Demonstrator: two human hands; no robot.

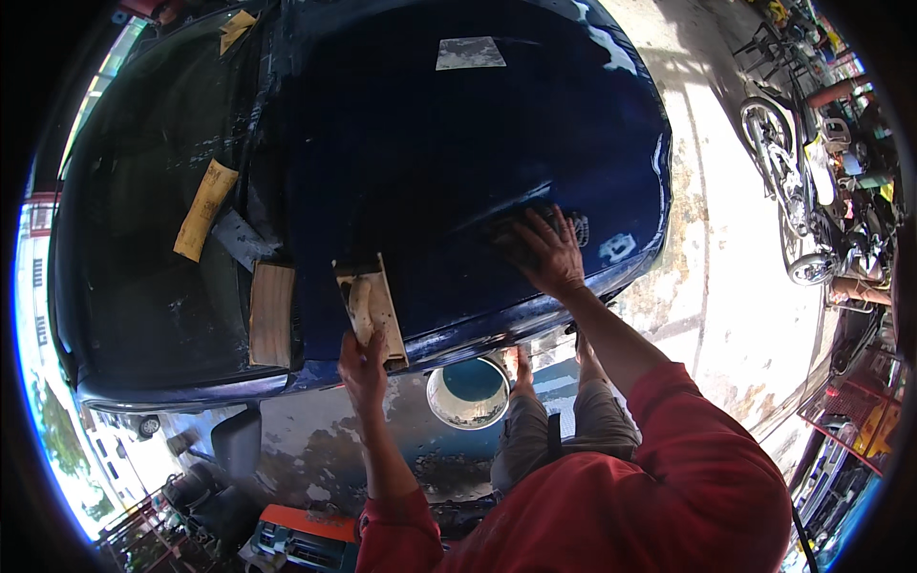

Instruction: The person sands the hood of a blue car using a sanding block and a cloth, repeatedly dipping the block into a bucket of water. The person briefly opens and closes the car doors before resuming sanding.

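My left hand (368,353) grips a wooden-coloured board tool with a handle (385,306) at the lower edge of the dark blue car hood (458,134). My right hand (551,250) lies on the hood with fingers spread, over a dark, wet-looking area; whether a thin pad is under it I cannot tell. A wooden block (271,315), a yellowish strip (203,210) and a grey sheet (241,237) lie on and beside the windscreen (143,267). A pale rectangular sheet (470,53) is on the far part of the hood.
A white bucket (445,416) of liquid stands below the car's edge, beside my bare legs. A bicycle or motorbike (802,258) and assorted clutter line the right. An orange-and-black object (310,525) lies at the bottom. The stained pale floor (716,334) surrounds the car.
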